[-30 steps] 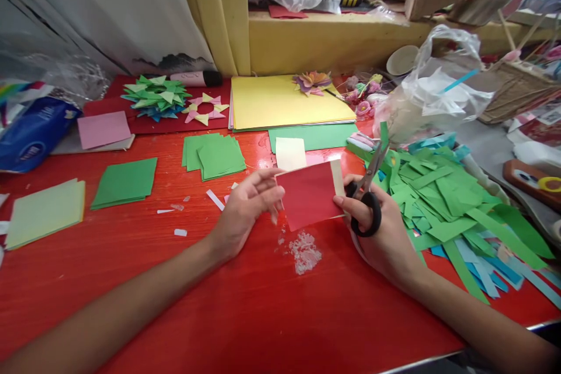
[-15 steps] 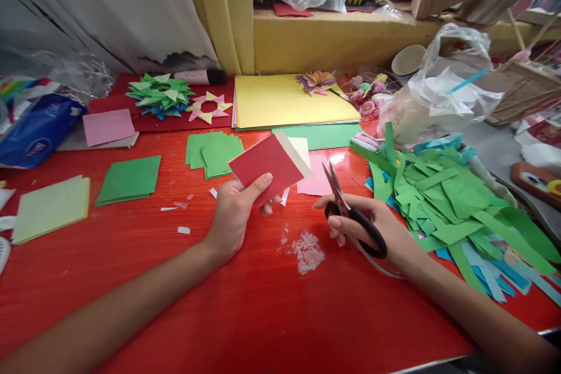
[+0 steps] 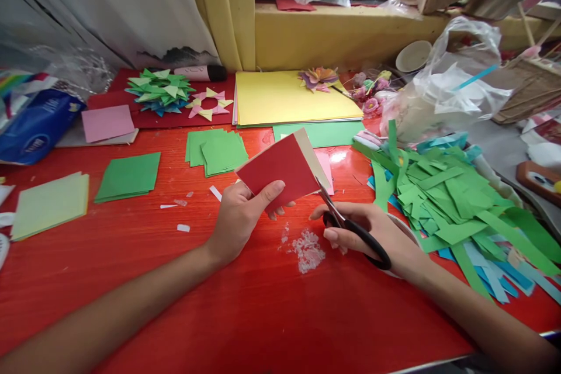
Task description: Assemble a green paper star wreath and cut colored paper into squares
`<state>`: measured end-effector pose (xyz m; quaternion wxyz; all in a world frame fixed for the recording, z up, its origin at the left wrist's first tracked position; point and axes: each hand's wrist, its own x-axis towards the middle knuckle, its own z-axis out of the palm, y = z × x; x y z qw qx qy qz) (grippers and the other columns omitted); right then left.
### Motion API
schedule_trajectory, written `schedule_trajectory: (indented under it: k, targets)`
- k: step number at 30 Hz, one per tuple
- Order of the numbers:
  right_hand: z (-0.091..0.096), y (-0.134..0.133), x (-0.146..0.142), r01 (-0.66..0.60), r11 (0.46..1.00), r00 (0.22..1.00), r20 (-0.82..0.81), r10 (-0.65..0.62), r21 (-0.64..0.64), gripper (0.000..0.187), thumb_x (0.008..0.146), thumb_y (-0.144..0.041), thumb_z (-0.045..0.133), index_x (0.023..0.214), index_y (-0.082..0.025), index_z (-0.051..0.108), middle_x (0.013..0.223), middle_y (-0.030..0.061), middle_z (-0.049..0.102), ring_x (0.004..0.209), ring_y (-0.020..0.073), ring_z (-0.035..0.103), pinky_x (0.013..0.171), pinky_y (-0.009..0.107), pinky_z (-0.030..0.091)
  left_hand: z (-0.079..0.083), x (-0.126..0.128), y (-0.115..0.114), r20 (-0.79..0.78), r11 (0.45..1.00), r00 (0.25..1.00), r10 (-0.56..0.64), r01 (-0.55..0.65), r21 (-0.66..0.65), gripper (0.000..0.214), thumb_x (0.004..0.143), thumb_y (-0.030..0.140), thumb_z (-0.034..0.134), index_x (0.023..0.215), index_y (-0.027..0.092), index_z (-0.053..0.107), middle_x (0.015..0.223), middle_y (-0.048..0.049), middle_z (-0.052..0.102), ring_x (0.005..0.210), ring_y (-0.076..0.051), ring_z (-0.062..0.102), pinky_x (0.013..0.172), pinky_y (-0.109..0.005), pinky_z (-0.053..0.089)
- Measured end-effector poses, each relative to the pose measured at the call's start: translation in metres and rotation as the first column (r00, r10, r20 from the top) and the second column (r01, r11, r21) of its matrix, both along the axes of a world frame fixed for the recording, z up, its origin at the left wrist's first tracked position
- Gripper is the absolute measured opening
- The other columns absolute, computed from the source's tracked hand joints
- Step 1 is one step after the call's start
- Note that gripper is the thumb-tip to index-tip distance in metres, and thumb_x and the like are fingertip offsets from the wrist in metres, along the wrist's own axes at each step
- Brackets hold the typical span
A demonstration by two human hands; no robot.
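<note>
Scissors (image 3: 336,214) up against the red card (image 3: 280,168)!

Left hand (image 3: 236,219) has the card pinched, thumb on the red face, fingers curled underneath, holding it tilted above the table (image 3: 245,310). Right hand (image 3: 383,239) grips the scissors by their black handles, tips right at the card's lower right corner; whether they bite, I cannot tell. And a pale sheet (image 3: 315,155) peeks out past the red edge! This should handle light and fairly stiff, easy to crease, its layers likely to slip: a flat pinch through both, away from the blades, looks the sensible hold. Forearms come in from both lower corners, right wrist angling the blades up and leftward. Just below, white flakes (image 3: 308,251); farther right, heaped green strips (image 3: 442,193); at the back, yellow paper (image 3: 280,96).
</note>
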<state>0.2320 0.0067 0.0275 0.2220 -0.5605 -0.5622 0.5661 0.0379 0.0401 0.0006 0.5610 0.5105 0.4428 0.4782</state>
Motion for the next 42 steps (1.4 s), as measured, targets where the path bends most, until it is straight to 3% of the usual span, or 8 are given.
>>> schedule_trajectory:
  k: [9, 13, 16, 21, 28, 32, 36, 42]
  targets:
    - [-0.004, 0.000, 0.000, 0.007, 0.999, 0.999, -0.039, -0.005, 0.034, 0.032, 0.070, -0.041, 0.066, 0.090, -0.017, 0.059, 0.065, -0.0011, 0.051, 0.056, 0.0094, 0.046, 0.050, 0.021, 0.038, 0.002, 0.002, 0.000, -0.054, 1.000, 0.998, 0.014, -0.014, -0.003, 0.024, 0.079, 0.034, 0.058, 0.067, 0.014, 0.063, 0.055, -0.0010, 0.063, 0.050, -0.011, 0.055, 0.051, -0.023, 0.045]
    - [-0.013, -0.001, 0.001, 0.135, 0.985, 0.974, -0.198, -0.111, 0.108, 0.033, 0.076, -0.041, 0.062, 0.101, -0.022, 0.052, 0.079, 0.0004, 0.054, 0.057, 0.0086, 0.047, 0.047, 0.020, 0.038, 0.000, 0.001, -0.001, -0.072, 1.000, 0.997, 0.011, -0.011, -0.003, 0.027, 0.079, 0.036, 0.058, 0.063, 0.014, 0.061, 0.058, -0.0008, 0.062, 0.052, -0.012, 0.054, 0.051, -0.024, 0.045]
    - [-0.019, -0.004, -0.001, 0.272, 0.943, 0.936, -0.278, -0.214, 0.193, 0.027, 0.076, -0.030, 0.065, 0.098, -0.024, 0.051, 0.072, -0.0033, 0.050, 0.054, 0.0072, 0.046, 0.049, 0.019, 0.038, 0.000, 0.000, -0.004, -0.179, 0.995, 0.980, -0.086, 0.094, 0.036, 0.021, 0.075, 0.036, 0.062, 0.072, 0.015, 0.064, 0.070, -0.0007, 0.065, 0.062, -0.013, 0.057, 0.059, -0.025, 0.047]
    - [-0.019, -0.006, -0.002, 0.320, 0.910, 0.936, -0.235, -0.261, 0.265, 0.019, 0.073, -0.020, 0.067, 0.085, -0.022, 0.053, 0.065, -0.0052, 0.043, 0.054, 0.0062, 0.040, 0.048, 0.018, 0.032, 0.000, 0.000, -0.007, -0.265, 0.964, 0.930, -0.256, 0.266, 0.001, 0.023, 0.078, 0.038, 0.059, 0.076, 0.015, 0.065, 0.077, -0.0026, 0.064, 0.068, -0.014, 0.056, 0.062, -0.026, 0.047]
    - [-0.018, 0.000, 0.001, 0.206, 0.959, 0.954, -0.256, -0.153, 0.193, 0.021, 0.072, -0.020, 0.067, 0.090, -0.022, 0.056, 0.073, -0.0031, 0.049, 0.065, 0.0092, 0.046, 0.058, 0.020, 0.038, 0.003, 0.000, -0.003, -0.025, 0.976, 0.979, -0.200, 0.197, -0.094, 0.018, 0.076, 0.035, 0.061, 0.076, 0.017, 0.058, 0.073, 0.0003, 0.060, 0.061, -0.011, 0.055, 0.053, -0.021, 0.045]
    - [-0.019, 0.002, 0.003, 0.351, 0.915, 0.911, -0.296, -0.285, 0.198, 0.023, 0.073, -0.025, 0.066, 0.094, -0.024, 0.055, 0.072, -0.0028, 0.046, 0.062, 0.0092, 0.045, 0.055, 0.021, 0.037, 0.001, -0.001, -0.001, -0.048, 0.971, 0.974, -0.221, 0.215, -0.106, 0.024, 0.076, 0.036, 0.061, 0.065, 0.017, 0.051, 0.063, 0.0025, 0.053, 0.054, -0.008, 0.049, 0.049, -0.019, 0.040]
    - [-0.021, 0.004, 0.006, 0.457, 0.854, 0.867, -0.339, -0.366, 0.247, 0.025, 0.075, -0.024, 0.064, 0.099, -0.025, 0.055, 0.069, -0.0030, 0.045, 0.059, 0.0090, 0.043, 0.053, 0.021, 0.035, 0.001, -0.002, 0.000, -0.220, 0.923, 0.897, -0.383, 0.368, -0.109, 0.023, 0.076, 0.038, 0.060, 0.067, 0.016, 0.057, 0.068, -0.0007, 0.058, 0.060, -0.011, 0.052, 0.051, -0.021, 0.039]
    - [-0.019, 0.000, 0.002, 0.323, 0.921, 0.926, -0.276, -0.259, 0.220, 0.026, 0.073, -0.024, 0.066, 0.097, -0.026, 0.055, 0.075, -0.0032, 0.047, 0.061, 0.0082, 0.043, 0.053, 0.019, 0.034, -0.001, -0.003, -0.002, -0.247, 0.856, 0.821, -0.514, 0.472, -0.212, 0.026, 0.074, 0.041, 0.061, 0.074, 0.015, 0.065, 0.069, -0.0031, 0.065, 0.061, -0.015, 0.058, 0.050, -0.023, 0.043]
